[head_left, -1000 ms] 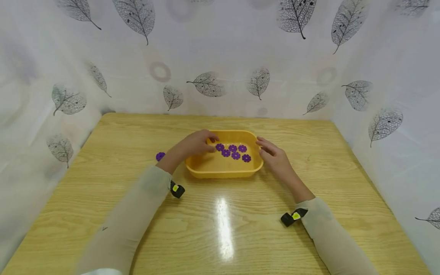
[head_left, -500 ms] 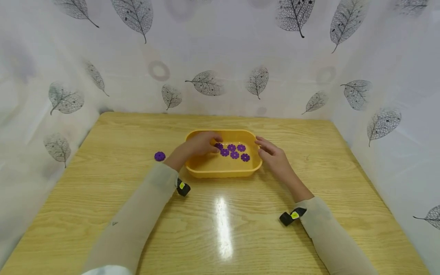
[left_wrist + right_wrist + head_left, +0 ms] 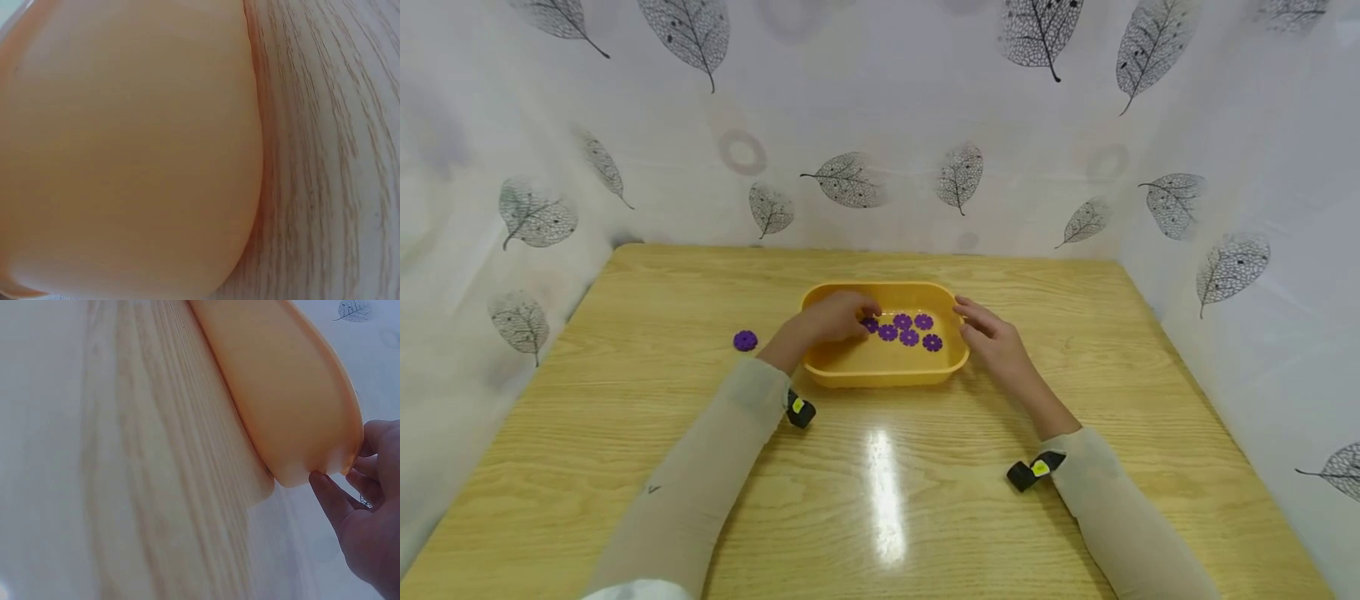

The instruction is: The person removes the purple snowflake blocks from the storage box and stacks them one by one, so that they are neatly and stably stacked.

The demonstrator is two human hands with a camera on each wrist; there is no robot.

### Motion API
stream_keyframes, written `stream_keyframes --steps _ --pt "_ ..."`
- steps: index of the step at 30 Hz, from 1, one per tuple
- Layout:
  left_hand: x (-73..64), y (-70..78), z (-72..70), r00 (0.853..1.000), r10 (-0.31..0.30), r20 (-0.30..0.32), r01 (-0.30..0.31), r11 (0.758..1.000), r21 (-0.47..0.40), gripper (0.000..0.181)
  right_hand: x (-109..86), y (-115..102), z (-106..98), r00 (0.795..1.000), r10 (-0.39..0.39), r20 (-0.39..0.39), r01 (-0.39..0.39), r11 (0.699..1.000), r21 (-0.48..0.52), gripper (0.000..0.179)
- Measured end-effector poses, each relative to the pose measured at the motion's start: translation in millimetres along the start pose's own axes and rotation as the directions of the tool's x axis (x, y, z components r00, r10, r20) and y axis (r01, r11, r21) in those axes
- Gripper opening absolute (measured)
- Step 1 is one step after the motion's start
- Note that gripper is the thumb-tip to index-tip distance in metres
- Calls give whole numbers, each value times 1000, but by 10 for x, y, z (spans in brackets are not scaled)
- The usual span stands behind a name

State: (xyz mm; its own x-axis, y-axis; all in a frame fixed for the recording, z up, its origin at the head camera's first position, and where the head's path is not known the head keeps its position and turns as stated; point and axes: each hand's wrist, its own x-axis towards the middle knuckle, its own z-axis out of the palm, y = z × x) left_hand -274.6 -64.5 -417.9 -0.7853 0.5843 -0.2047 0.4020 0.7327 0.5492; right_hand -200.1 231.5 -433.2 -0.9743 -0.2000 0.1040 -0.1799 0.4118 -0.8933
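A purple disc in the yellow tray is pinched by the left hand's fingers; five matching discs lie beside it. The right hand, fingers spread, touches the tray's end. Another purple piece rests on the table.

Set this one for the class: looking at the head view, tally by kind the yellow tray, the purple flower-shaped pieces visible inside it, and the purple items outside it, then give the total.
Yellow tray: 1
Purple flower-shaped pieces visible inside: 6
Purple item outside (single or stacked, cannot tell): 1
Total: 8, counting that item as one
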Motion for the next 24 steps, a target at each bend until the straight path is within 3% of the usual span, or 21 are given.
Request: stream_keyframes --steps 6,13,24 --pt "-31 -2 -18 1000 18 5 -18 999 33 40 5 -23 20 1000 11 12 -11 1000 13 41" --pt "-53 8 -42 1000 20 13 -20 1000 7 39 7 -32 23 1000 6 12 -6 1000 11 41" --pt "-21 0 16 999 29 16 -29 1000 10 30 -4 -34 20 1000 6 6 -6 1000 -4 41"
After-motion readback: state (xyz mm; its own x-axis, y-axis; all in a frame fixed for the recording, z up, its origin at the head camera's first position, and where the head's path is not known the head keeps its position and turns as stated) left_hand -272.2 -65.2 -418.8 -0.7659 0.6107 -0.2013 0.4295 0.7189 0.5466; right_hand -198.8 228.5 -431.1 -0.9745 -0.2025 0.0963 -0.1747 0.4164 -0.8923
